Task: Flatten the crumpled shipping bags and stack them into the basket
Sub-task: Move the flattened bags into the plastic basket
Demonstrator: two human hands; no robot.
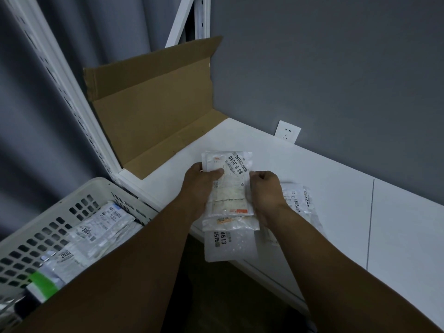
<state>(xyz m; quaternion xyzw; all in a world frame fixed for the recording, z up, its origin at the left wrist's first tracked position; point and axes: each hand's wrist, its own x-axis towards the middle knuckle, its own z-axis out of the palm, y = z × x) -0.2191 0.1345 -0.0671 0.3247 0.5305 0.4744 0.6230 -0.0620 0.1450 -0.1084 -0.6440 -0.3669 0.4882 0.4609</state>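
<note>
Crinkled clear plastic, glossy and creased, fills my grasp: I hold a small stack of shipping bags (228, 188) between both hands, over the front edge of the smooth white shelf (336, 212). My left hand (200, 181) pinches the stack's left edge, with the thumb laid across the printed paper label of the topmost bag. My right hand (264, 186) curls its fingers round the right edge. The lowest bag, a frosted rectangle marked 4613, sticks out toward me past the shelf's lip; I cannot tell whether it is held or lying there.

Just beyond my right hand, and partly under the wrist, a loose bag (300, 200) lies wrinkled on the shelf, its barcode label facing up. Down past my left forearm stands the basket (55, 212), pale plastic with a grid of rectangular holes. In it lie flattened bags (96, 231), overlapping, with one green patch among them.

Ahead of my left hand, a bent brown cardboard sheet (153, 111) leans against a white perforated upright (79, 111). Beyond my right hand, a square white wall socket (287, 131) sits low on the matte grey wall (336, 68).
</note>
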